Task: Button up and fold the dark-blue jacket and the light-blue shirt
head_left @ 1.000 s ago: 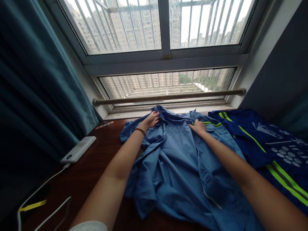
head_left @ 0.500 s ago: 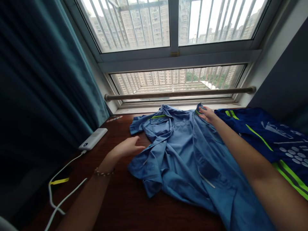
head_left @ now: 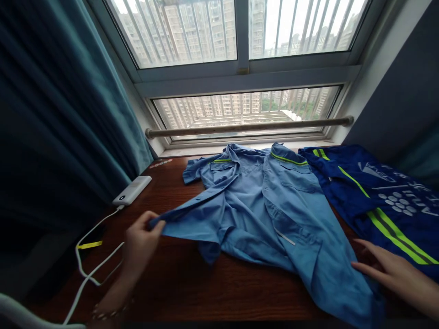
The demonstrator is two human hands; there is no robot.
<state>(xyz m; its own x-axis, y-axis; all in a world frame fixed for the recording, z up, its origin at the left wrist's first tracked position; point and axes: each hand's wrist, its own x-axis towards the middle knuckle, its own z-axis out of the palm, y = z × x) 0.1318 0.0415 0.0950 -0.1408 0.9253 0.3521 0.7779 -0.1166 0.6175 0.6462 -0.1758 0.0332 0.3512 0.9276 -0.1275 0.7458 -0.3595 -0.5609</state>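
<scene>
A light blue work shirt point(head_left: 247, 205) with thin yellow-green piping lies spread with its front open on the dark wooden table. At the left, my left hand point(head_left: 144, 237) pinches the edge of the shirt's left front panel between thumb and fingers and holds it stretched out, slightly raised. Over at the shirt's lower right edge, my right hand point(head_left: 380, 265) has its fingers apart, with the fingertips beside or touching the cloth. Its grip holds nothing that I can see. Folds hide part of the shirt's lower left side.
To the right lies a dark blue garment point(head_left: 356, 183) with yellow-green stripes and white print. A white power bank point(head_left: 132, 190) with a white cable point(head_left: 78, 256) sits on the left of the table point(head_left: 206, 297). Beyond are a window with a metal rail point(head_left: 247, 127) and a teal curtain point(head_left: 103, 105).
My left hand has taken the shirt's front edge and pulled it left and toward me. My right hand has left the collar and moved down to the lower right edge.
</scene>
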